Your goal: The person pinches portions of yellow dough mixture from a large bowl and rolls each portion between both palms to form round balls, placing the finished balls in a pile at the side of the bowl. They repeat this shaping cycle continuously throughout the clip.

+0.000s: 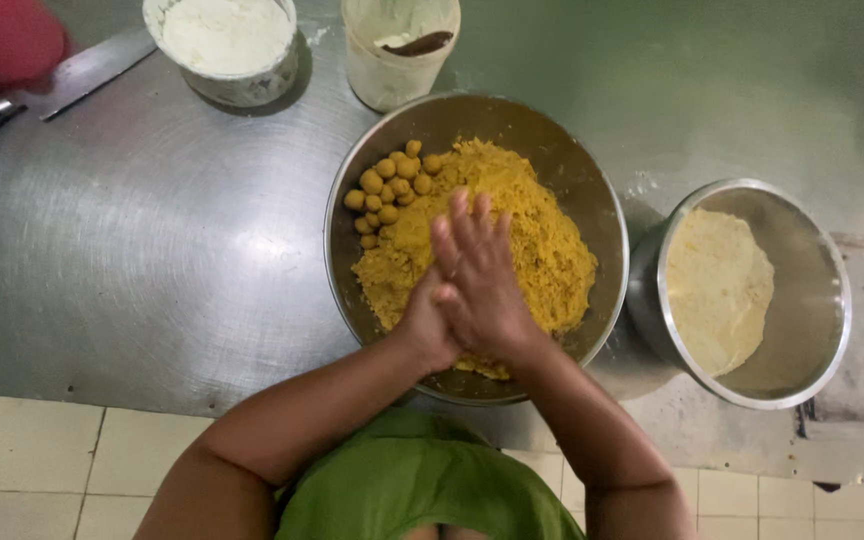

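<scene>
Head view, single entry.

1. Hands. The right hand (482, 275) lies flat over the left hand (430, 325), palm to palm, fingers pointing to 12 o'clock, above the near half of the big bowl. Whatever sits between the palms is hidden, so I cannot tell if a portion is held there.

2. Large steel bowl (592, 190), centre of the bench (152, 250). Contents: a heap of yellow crumbly mixture (542, 240) filling the middle and the 3 o'clock side, and a cluster of small yellow balls (387, 190) at about 10 o'clock inside the rim.
 - Handling, as a judgement: the mixture looks soft, grainy and light, likely to break apart unless squeezed; best taken as a small pinch-sized scoop from the loose edge of the heap. The balls look fragile (easily crushed) and are better lifted from below with the fingertips.

3. Smaller steel bowl (812, 260), at 3 o'clock of the big bowl, just beside it. Contents: a pale yellowish mass (717, 290), smooth on top.

4. White tub (252, 85), at 11 o'clock. Contents: white powder (227, 30).

5. Pale cup (392, 75), at 12 o'clock, near the big bowl's rim. Contents: some pale paste and a dark utensil tip, unclear.

6. Knife (87, 72), far left at 10 o'clock, flat on the bench, beside a red blurred shape (2, 40).

7. Green garment (422, 480), at 6 o'clock, the wearer's own.
</scene>
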